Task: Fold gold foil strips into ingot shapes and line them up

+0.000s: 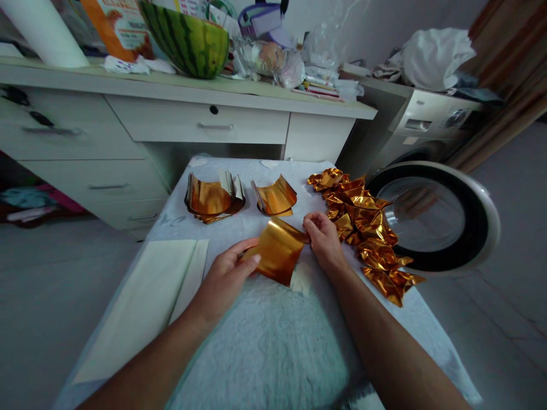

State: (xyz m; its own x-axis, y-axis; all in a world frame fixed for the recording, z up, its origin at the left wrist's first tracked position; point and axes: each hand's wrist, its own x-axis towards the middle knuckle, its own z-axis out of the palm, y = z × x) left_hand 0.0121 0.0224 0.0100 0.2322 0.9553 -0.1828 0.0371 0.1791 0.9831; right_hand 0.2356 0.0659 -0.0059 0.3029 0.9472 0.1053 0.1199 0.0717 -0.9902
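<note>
A gold foil sheet, slightly curved, is held between my two hands above the cloth-covered table. My left hand grips its left edge, thumb on top and fingers behind. At the sheet's upper right corner, my right hand pinches the edge with thumb and forefinger. Behind the sheet lie a curled stack of gold sheets at the left and a smaller curled stack in the middle. Folded gold foil pieces are heaped along the table's right side, close beyond my right hand.
Pale folded paper lies on the table's left side. A drawer desk behind carries a cut watermelon and plastic bags. To the right, a washing machine has its round door open beside the table.
</note>
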